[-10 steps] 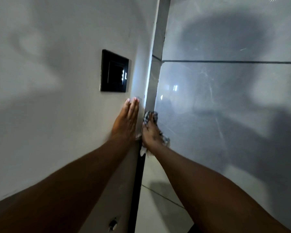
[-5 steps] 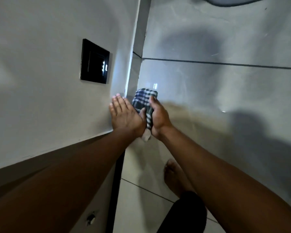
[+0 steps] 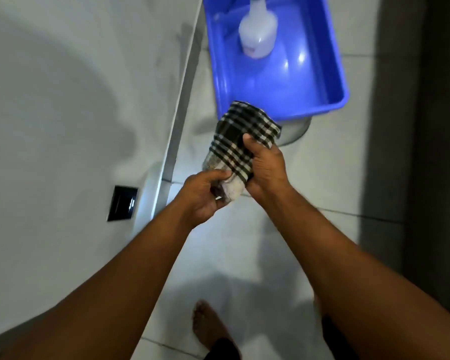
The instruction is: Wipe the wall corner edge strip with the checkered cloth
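The black-and-white checkered cloth is held up in the air between both hands, away from the wall. My right hand grips its right side with the thumb on top. My left hand pinches its pale lower end. The metal corner edge strip runs diagonally along the wall corner, to the left of the cloth and not touched by it.
A blue plastic tub with a white bottle in it sits on the tiled floor beyond the cloth. A black switch plate is on the white wall at left. My bare foot stands below. A dark band runs down the right.
Both hands have come off the wall and corner strip. The left hand now grips the cloth too. The view has tilted down, showing the blue tub and floor.
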